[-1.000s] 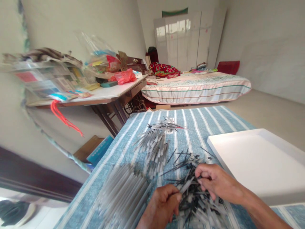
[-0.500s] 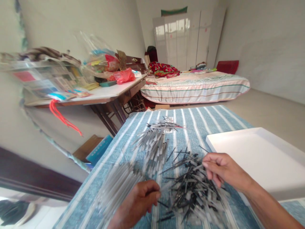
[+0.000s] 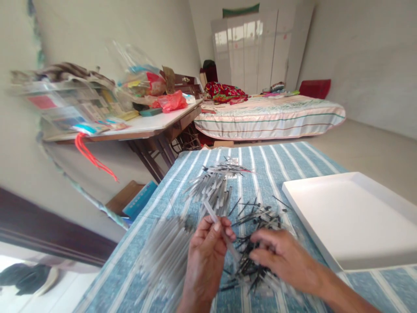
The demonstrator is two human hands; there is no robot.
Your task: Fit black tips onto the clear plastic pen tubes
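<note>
My left hand (image 3: pixel 206 256) pinches a slim translucent plastic tube (image 3: pixel 211 213), which slants up and to the left over the table. Beside it, my right hand (image 3: pixel 286 258) reaches over a loose pile (image 3: pixel 265 219) of small black and translucent plastic pieces; thumb and forefinger are apart, slightly blurred, with nothing visible between them. Left of my left hand, many long translucent tubes (image 3: pixel 167 250) lie side by side. Farther back lies a bundle of tubes with darker ends (image 3: pixel 223 198), and behind it a heap of thin pieces (image 3: pixel 228 168).
A blue-and-white striped cloth (image 3: pixel 276 165) covers the table. At right sits a shallow white tray (image 3: pixel 361 217). A cluttered desk (image 3: pixel 153 126) with bags stands at left, and a bed (image 3: pixel 270 117) is behind the table.
My left hand has risen and moved right, with the tube now plainly visible in it. My right hand has moved left and down over the pile, fingers parted.
</note>
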